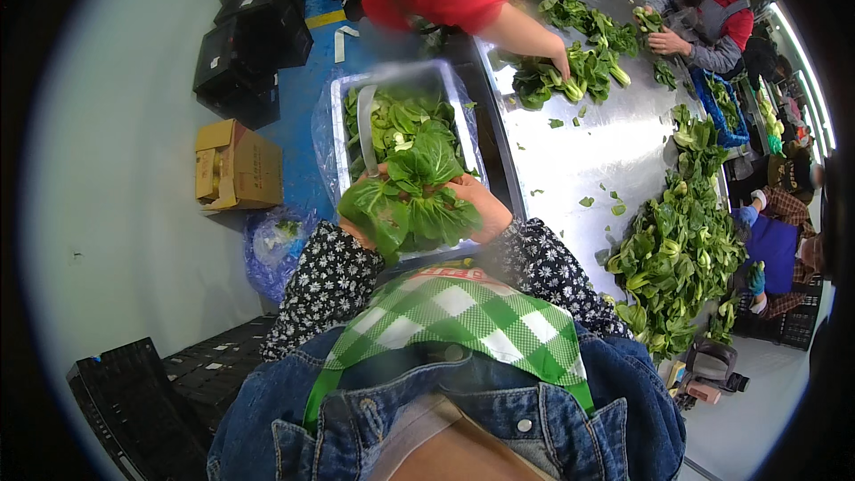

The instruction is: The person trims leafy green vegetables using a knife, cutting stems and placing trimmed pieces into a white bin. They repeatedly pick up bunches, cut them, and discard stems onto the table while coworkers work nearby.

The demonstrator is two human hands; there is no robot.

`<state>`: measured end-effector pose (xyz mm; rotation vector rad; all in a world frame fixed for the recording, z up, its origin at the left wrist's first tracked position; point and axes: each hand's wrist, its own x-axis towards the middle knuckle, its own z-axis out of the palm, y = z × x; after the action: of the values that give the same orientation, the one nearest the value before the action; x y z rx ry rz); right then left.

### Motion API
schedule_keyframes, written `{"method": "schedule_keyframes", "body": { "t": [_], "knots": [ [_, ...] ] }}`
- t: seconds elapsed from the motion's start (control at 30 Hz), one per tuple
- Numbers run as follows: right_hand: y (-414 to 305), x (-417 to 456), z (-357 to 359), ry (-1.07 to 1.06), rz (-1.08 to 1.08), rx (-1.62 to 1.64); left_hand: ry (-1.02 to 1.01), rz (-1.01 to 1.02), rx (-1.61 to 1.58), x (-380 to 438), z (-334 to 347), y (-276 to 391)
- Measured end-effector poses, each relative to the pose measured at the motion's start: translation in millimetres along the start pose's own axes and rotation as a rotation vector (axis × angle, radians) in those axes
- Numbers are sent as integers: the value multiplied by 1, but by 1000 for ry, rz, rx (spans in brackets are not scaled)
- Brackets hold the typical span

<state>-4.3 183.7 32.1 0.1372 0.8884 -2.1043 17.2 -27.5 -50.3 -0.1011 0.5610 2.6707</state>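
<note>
Leafy bok choy [424, 180] is held between my two hands, its broad green leaves spread towards me. My left hand [361, 230] grips it from the left and is mostly hidden behind the leaves. On the other side, my right hand [486, 208] closes around the leaves, with the fingers partly covered. Below and beyond them stands a white box [339, 140] lined with clear plastic and holding loose greens [394, 113]. A curved grey strip [365, 127] rises beside my left fingers; I cannot tell whether it is a blade or a handle.
A metal table [554, 160] at right carries a large bok choy heap [681, 247]. A co-worker's hand [558, 63] touches bok choy at the far end. Other people work across the table. At left are a cardboard box [244, 164], black crates [234, 67] and a blue plastic bag [277, 254].
</note>
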Motion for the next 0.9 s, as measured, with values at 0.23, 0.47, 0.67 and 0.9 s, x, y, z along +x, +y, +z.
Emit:
{"method": "schedule_keyframes", "body": {
  "t": [0.23, 0.47, 0.67, 0.9],
  "knots": [
    [-4, -6, 7, 49, -6, -85, 245, 221, 233, -15, 54, -6],
    [-3, -3, 13, 36, -29, -194, 35, 24, 78, -16, 30, 1],
    [6, 6, -2, -42, -24, -146, 141, -49, -31, -15, 54, 2],
    [17, 17, -33, -41, -126, -591, 329, 89, 59, -23, 56, 6]
  ]
}}
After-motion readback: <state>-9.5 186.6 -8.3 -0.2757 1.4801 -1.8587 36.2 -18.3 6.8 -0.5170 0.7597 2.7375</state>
